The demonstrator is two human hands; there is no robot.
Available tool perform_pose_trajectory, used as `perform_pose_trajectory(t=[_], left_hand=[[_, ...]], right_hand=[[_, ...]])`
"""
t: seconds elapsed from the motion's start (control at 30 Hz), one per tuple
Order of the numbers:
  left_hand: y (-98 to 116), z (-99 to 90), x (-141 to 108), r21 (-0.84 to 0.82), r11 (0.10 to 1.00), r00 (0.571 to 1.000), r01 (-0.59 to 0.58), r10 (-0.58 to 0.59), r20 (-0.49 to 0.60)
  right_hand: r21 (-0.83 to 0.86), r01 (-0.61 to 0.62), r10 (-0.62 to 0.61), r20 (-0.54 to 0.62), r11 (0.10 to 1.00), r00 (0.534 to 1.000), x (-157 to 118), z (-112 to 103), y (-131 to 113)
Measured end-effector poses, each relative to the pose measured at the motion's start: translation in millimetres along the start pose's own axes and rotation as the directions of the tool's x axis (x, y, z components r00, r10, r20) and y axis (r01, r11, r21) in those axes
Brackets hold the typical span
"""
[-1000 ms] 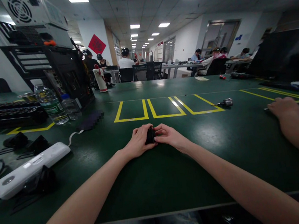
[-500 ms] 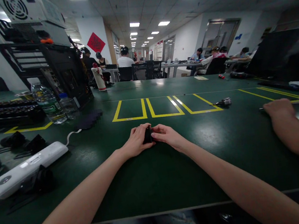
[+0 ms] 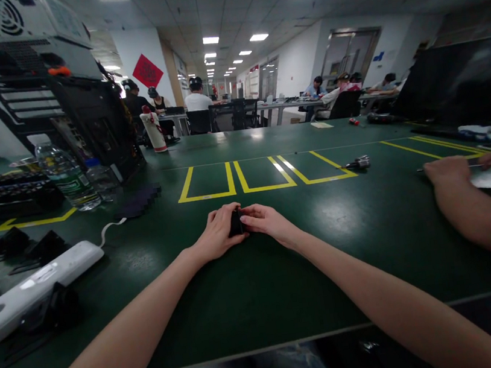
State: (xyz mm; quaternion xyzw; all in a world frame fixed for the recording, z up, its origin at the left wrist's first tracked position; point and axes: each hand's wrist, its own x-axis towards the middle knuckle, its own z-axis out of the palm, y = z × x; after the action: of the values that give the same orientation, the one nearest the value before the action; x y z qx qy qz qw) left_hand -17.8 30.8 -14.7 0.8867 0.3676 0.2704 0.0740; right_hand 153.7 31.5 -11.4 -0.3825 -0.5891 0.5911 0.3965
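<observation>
A small black block-like object sits between my two hands, just above or on the green table; I cannot make out its kind. My left hand is wrapped round its left side, fingers over the top and thumb along the near edge. From the right, the fingertips and thumb of my right hand pinch at the object's right side. Much of the object is hidden by my fingers. Beyond my hands, yellow tape outlines mark the table.
On the left lie a white power strip and black devices. Behind them stand a water bottle and computer hardware. A metal tool lies right of the tape. Another person's hands hold a thin rod at far right.
The whole view has shifted slightly, so the scene sits further left. Both my hands keep their hold on the black object, with little visible change in grip.
</observation>
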Motion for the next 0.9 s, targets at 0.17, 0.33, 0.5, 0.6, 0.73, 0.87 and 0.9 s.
perform_pose_trajectory(t=[0.17,0.33,0.5,0.6,0.73,0.87,0.9], left_hand=[[-1.3,-0.3,0.0,-0.01,1.0,1.0,0.001,-0.001,0.001],[-0.8,0.0,0.2,-0.01,1.0,1.0,-0.005,0.005,-0.003],[-1.4,0.8,0.5,-0.006,1.0,1.0,-0.005,0.005,-0.014],[-1.5,0.0,0.7,-0.009,1.0,1.0,-0.003,0.003,-0.01],[-0.3,-1.9,0.9,-0.022,1.0,1.0,0.002,-0.002,0.004],[-0.1,-2.0,0.9,-0.026,1.0,1.0,0.004,-0.004,0.002],[-0.2,-2.0,0.9,-0.025,1.0,1.0,0.004,-0.004,0.0]], right_hand=[[-0.057,0.077,-0.076,0.026,0.995,0.997,-3.4,-0.8,-3.2],[0.009,0.056,-0.056,0.039,0.998,0.998,-5.8,1.0,-4.4],[0.027,0.023,-0.023,-0.019,0.999,1.0,-1.2,2.2,-1.5],[0.034,-0.017,0.018,-0.006,0.999,1.0,1.5,0.5,0.4],[0.011,0.015,-0.015,0.024,1.0,1.0,0.7,-2.2,0.7],[0.021,0.016,-0.017,0.047,1.0,0.999,-2.6,-2.6,-2.2],[0.031,0.004,-0.006,0.051,1.0,0.999,-3.2,-2.5,-3.1]])
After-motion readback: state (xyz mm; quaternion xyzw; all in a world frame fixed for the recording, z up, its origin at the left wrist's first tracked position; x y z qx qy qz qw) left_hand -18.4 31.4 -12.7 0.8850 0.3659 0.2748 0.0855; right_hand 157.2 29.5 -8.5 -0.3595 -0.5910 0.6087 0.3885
